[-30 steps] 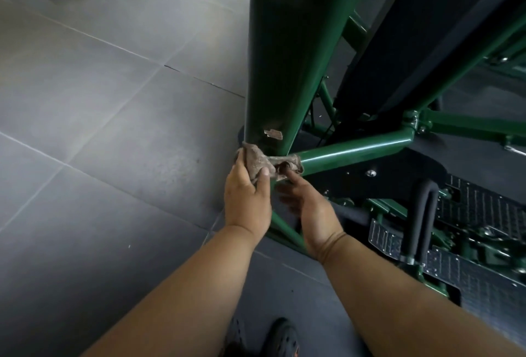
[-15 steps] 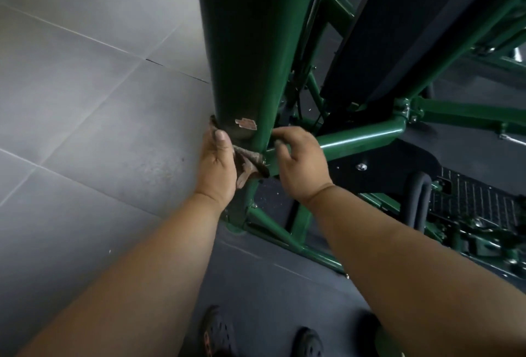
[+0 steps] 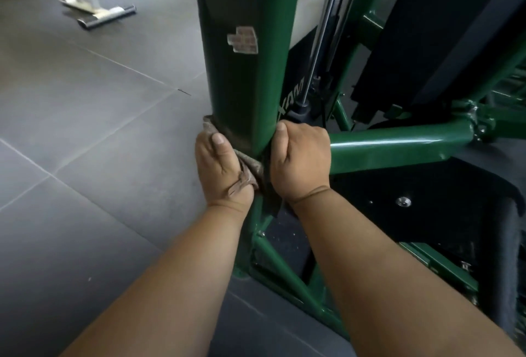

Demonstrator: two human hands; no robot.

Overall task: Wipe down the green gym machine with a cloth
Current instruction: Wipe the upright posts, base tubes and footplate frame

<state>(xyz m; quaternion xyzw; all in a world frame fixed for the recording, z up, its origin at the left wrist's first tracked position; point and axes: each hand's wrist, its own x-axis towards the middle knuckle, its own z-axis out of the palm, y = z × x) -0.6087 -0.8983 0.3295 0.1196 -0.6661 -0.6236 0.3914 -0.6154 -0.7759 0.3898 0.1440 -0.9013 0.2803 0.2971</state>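
Change: a second ago both hands sat close together, bunching the cloth (image 3: 248, 163) at the joint below the wide green column (image 3: 250, 78); now they have parted to opposite sides of it, and the cloth runs stretched round the column's base between them
Left hand (image 3: 220, 170): on the column's left edge, thumb laid flat against the metal, the cloth's twisted tail crossing the back of the wrist; it pinches the cloth against the post
Right hand (image 3: 300, 159): a closed fist on the column's right edge, just above where the green cross tube (image 3: 398, 147) joins; its grip on the cloth's other end is hidden, though I'd guess it holds it
Cloth: brownish, worn, peeking out at the left corner of the column and hanging below between the wrists
Meaning: to me this reads as a two-handed strap wipe, ready to be sawn back and forth or slid up toward the peeling sticker (image 3: 242, 40); only the foot of the machine looks dealt with, so most of the frame remains
Containers: none in sight, no bucket or spray bottle
Floor (image 3: 85, 129): dark tiles; another bench's metal foot (image 3: 96, 12) lies toward the far left corner
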